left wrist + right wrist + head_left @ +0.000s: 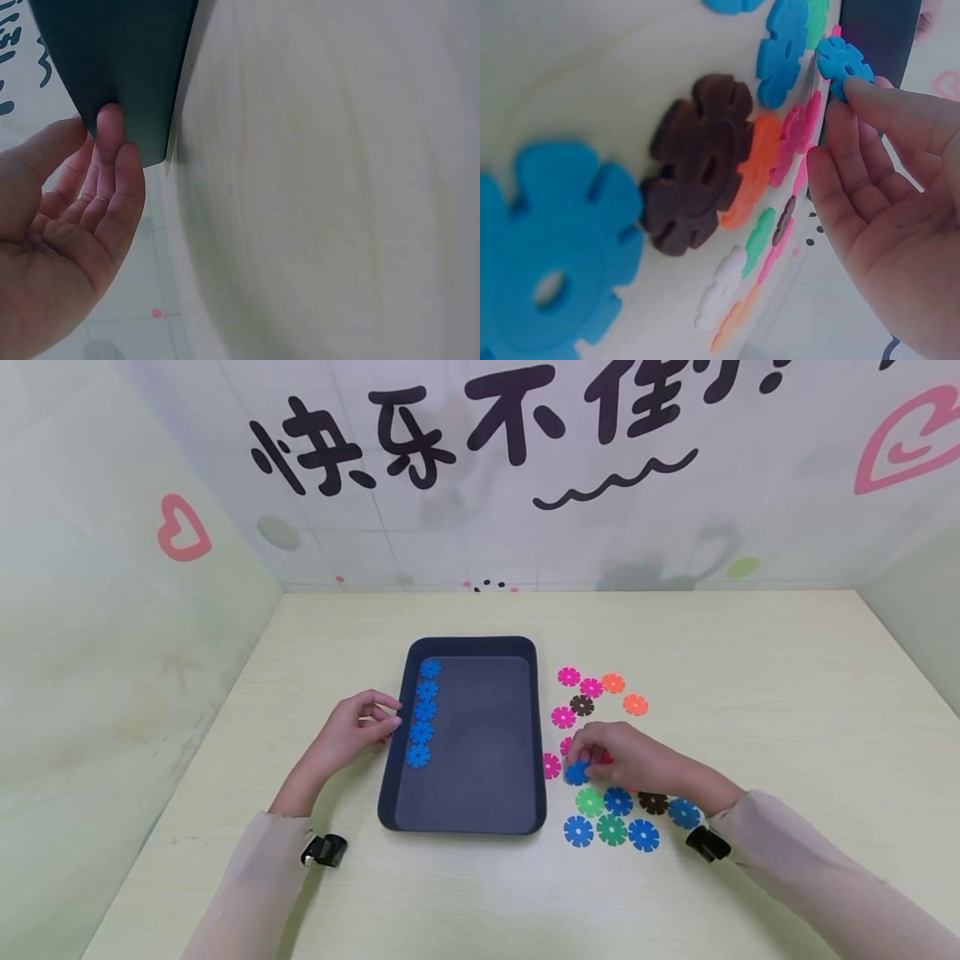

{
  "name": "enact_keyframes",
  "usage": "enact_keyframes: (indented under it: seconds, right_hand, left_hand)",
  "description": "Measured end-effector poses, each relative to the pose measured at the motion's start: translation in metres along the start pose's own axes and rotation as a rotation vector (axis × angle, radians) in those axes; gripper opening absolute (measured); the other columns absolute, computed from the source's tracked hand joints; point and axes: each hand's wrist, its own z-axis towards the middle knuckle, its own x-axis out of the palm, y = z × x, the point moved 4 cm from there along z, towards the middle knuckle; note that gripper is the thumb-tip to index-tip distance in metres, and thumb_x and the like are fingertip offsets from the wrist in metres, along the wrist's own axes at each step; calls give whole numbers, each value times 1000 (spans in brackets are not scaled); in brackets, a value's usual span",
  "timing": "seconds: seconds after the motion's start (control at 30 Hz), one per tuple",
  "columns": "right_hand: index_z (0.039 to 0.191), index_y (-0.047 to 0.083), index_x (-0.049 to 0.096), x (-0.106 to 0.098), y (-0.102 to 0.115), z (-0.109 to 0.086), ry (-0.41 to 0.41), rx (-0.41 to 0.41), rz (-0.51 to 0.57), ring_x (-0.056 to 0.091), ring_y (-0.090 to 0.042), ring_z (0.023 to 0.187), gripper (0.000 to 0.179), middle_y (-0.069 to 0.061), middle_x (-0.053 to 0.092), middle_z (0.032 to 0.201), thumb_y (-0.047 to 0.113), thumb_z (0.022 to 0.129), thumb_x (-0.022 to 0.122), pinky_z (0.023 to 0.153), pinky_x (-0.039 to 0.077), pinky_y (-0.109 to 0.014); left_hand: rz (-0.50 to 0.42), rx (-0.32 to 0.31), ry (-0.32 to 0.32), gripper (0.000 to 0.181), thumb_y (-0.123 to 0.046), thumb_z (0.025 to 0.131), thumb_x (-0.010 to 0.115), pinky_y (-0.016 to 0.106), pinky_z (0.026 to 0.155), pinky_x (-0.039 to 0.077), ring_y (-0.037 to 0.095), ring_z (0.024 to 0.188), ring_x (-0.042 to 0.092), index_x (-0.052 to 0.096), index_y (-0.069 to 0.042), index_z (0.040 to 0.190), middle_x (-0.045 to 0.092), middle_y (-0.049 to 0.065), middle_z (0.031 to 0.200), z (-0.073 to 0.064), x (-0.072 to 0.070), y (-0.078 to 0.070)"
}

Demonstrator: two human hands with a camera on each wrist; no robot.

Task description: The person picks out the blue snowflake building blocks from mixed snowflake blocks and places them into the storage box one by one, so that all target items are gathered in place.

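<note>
Right fingers point(900, 105) pinch blue disc point(843, 64); left touch tray point(127, 67)

Matt dark tray point(465, 647); foam-like matt discs point(611, 831); smooth pale wood-look table point(750, 693).

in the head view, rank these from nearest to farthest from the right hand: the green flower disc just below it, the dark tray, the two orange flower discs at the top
1. The green flower-shaped plastic disc, just below the right hand on the near side.
2. The dark rectangular tray, to the hand's left; its right wall is a little farther off.
3. The two orange flower-shaped discs, beyond the hand toward the wall; the upper one is farthest.
</note>
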Motion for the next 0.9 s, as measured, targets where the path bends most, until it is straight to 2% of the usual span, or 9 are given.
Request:
enact_keyframes:
  seconds: [0.33, 0.57, 0.77, 0.9]
  right_hand:
    - [94, 11, 67, -5, 8, 0, -22, -46, 12, 56, -13, 84, 22, 4, 61, 92, -5, 80, 67, 70, 51, -22]
    - [96, 12, 67, -12, 17, 2, -34, -73, 53, 54, -13, 74, 22, 3, 59, 90, -4, 81, 66, 62, 51, -24]
    - [97, 12, 68, -14, 29, 8, -19, -90, 82, 55, -16, 77, 19, 3, 61, 92, 0, 83, 65, 60, 52, -25]
    - [98, 10, 68, -13, 36, 16, -16, -136, 67, 55, -12, 79, 18, 4, 61, 92, 0, 83, 65, 64, 52, -26]
  left_hand:
    - [10, 5, 0, 24, -6, 90, 58, 34, 67, 54, 20, 68, 63, 54, 6, 110, 62, 16, 83, 0, 0, 0]
    - [9, 9, -2, 24, -6, 90, 58, 34, 67, 54, 21, 67, 63, 54, 6, 110, 62, 15, 83, 0, 0, -1]
    - [7, 12, -3, 24, -6, 90, 58, 34, 66, 54, 20, 68, 63, 55, 6, 110, 61, 15, 82, 0, -1, -1]
    - [10, 14, -5, 24, -6, 90, 58, 34, 66, 54, 20, 68, 63, 55, 6, 110, 62, 15, 82, 0, 0, -1]
